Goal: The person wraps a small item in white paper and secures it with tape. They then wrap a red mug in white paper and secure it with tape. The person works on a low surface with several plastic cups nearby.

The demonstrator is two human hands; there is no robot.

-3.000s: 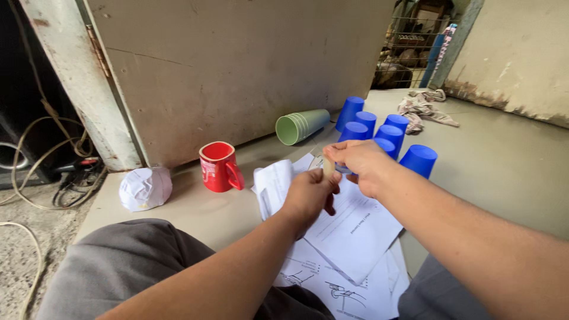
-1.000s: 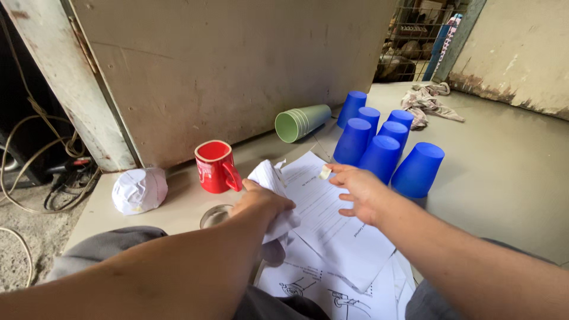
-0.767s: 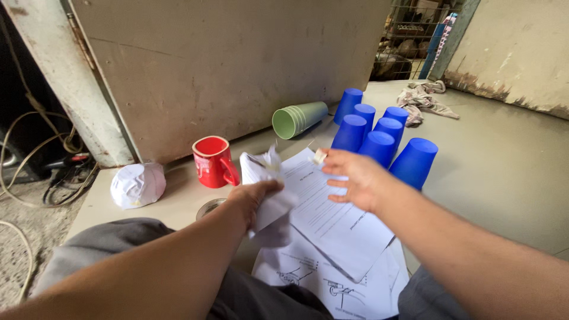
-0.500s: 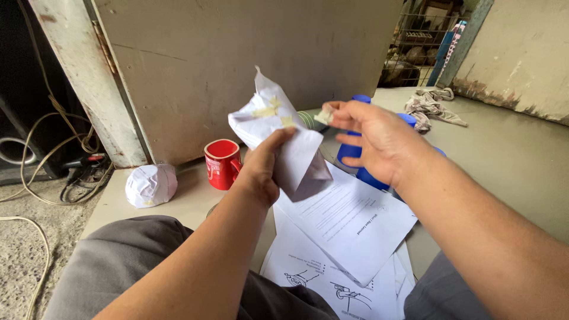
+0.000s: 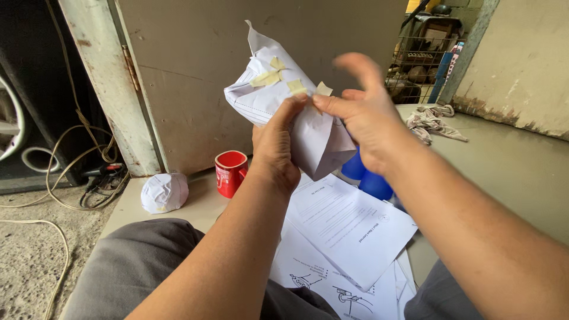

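My left hand (image 5: pixel 274 149) grips a paper-wrapped bundle (image 5: pixel 269 98) held up in front of me, with strips of beige tape across its top. My right hand (image 5: pixel 361 112) pinches a small piece of tape (image 5: pixel 323 89) between thumb and fingertip, touching it to the bundle's upper right side. The other fingers of that hand are spread and blurred.
Printed white sheets (image 5: pixel 349 228) lie on the concrete floor between my knees. A red mug (image 5: pixel 230 172) and a second wrapped paper ball (image 5: pixel 164 192) sit by the grey door. Blue cups (image 5: pixel 367 178) are partly hidden behind my right arm. Cables (image 5: pixel 71 178) lie at left.
My left hand picked the wrapped bundle off the floor and raised it to chest height. My right hand carried the tape piece up and brought it against the bundle.
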